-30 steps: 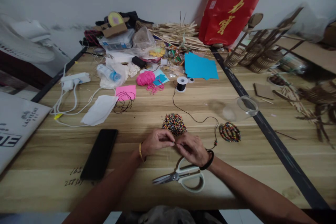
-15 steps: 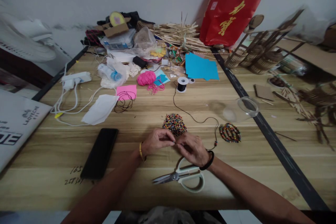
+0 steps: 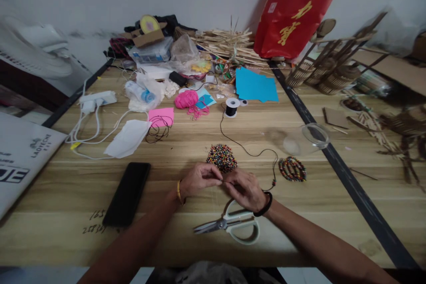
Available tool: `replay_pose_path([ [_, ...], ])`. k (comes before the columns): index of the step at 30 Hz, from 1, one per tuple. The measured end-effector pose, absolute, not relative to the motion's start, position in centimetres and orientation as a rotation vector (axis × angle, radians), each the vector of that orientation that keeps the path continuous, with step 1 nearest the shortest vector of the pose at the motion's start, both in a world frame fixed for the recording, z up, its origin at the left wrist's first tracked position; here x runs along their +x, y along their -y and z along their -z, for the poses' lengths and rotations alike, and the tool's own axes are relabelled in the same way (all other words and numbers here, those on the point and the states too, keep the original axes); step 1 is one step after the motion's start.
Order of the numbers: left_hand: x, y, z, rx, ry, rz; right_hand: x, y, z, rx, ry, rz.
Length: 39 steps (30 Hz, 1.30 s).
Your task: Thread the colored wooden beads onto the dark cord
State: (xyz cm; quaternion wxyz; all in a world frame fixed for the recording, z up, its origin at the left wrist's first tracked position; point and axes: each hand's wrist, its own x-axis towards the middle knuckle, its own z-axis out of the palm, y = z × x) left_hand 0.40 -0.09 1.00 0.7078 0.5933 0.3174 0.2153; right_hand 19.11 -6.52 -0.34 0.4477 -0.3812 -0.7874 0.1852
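My left hand [image 3: 200, 176], with a gold bracelet at the wrist, pinches the end of a thin black cord [image 3: 246, 152] in its fingertips. Facing it, my right hand [image 3: 248, 190] has thumb and finger closed on the same cord; a dark band circles that wrist. Any bead at the fingertips is too small to make out. Just beyond the hands lies a pile of small multicoloured beads [image 3: 221, 157]. From my right hand the cord winds past a few threaded beads [image 3: 274, 182] to a spool [image 3: 232, 107]. Coiled beaded strings [image 3: 292, 169] rest farther right.
Scissors with pale handles [image 3: 244, 226] lie open below my right hand. A black phone [image 3: 127, 194] is at the left. Pink yarn [image 3: 187, 99], blue paper [image 3: 255, 84] and a clear round container [image 3: 313, 136] stand beyond. Woven baskets [image 3: 337, 75] crowd the right side.
Both hands keep nearly the same pose, fingertips still meeting at the cord. The whole view has shifted very slightly; nothing on the table has visibly moved.
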Motion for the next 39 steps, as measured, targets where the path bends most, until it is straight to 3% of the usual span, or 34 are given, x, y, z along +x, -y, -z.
replay_pose_path([
  [39,0.34,0.15,-1.14,1.322,-0.685,-0.486,19.21,6.41,0.59,-0.901,1.95,-0.567],
])
